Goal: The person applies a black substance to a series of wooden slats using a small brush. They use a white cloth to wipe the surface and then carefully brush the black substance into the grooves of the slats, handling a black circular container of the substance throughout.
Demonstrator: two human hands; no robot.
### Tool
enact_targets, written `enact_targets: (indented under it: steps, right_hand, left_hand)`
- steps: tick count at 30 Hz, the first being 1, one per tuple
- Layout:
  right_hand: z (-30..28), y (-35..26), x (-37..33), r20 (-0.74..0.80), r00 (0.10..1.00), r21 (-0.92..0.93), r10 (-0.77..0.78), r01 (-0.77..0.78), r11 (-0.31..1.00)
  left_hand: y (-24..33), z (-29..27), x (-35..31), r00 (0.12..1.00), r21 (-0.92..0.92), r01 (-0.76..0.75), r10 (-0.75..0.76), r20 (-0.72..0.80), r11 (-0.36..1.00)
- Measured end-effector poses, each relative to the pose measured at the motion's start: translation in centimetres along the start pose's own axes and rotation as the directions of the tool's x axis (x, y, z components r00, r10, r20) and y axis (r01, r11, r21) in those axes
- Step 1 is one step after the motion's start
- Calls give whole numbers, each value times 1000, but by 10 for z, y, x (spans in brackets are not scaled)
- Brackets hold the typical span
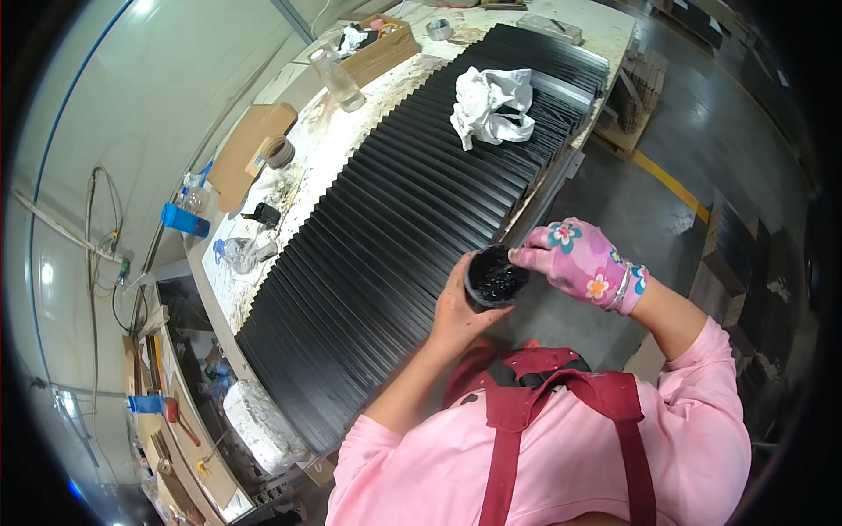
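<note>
A dark cup (481, 301) with glossy black contents sits in my bare left hand (456, 317), its fingers wrapped round the side. My right hand (586, 265) wears a pink glove with a flower print and a bracelet at the wrist. Its fingers are pinched together at the cup's right rim; whatever they hold, if anything, is hidden. Both hands are over the near edge of a long black pleated sheet (386, 219), like a bellows, stretched across the table. A crumpled white cloth (493, 105) lies on its far end.
On the white, stained table (307, 175) are a clear bottle (338, 81), a brown tape roll (279, 152), a small black container (263, 214) and a cardboard box (381, 54). A blue cup (185, 220) is at the left edge. Wooden pallets (645, 101) stand on the floor to the right.
</note>
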State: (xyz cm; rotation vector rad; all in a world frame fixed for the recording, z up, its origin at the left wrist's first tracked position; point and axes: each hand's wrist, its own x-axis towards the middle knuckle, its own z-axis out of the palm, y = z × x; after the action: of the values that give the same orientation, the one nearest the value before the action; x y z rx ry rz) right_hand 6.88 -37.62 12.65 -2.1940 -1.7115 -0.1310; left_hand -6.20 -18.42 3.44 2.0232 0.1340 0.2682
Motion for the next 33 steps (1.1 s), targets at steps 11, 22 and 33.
enact_targets:
  steps: [11, 22, 33]
  right_hand:
    - [13, 52, 60, 90, 993, 306, -78, 47, 951]
    - [56, 81, 148, -170, 985, 709, -32, 145, 690]
    - [83, 152, 189, -99, 947, 628, -304, 297, 720]
  left_hand:
    - [-20, -13, 47, 995, -42, 95, -95, -5, 995]
    - [-30, -57, 57, 929, -149, 170, -209, -306, 974]
    - [-12, -40, 116, 854, 134, 340, -246, -459, 931]
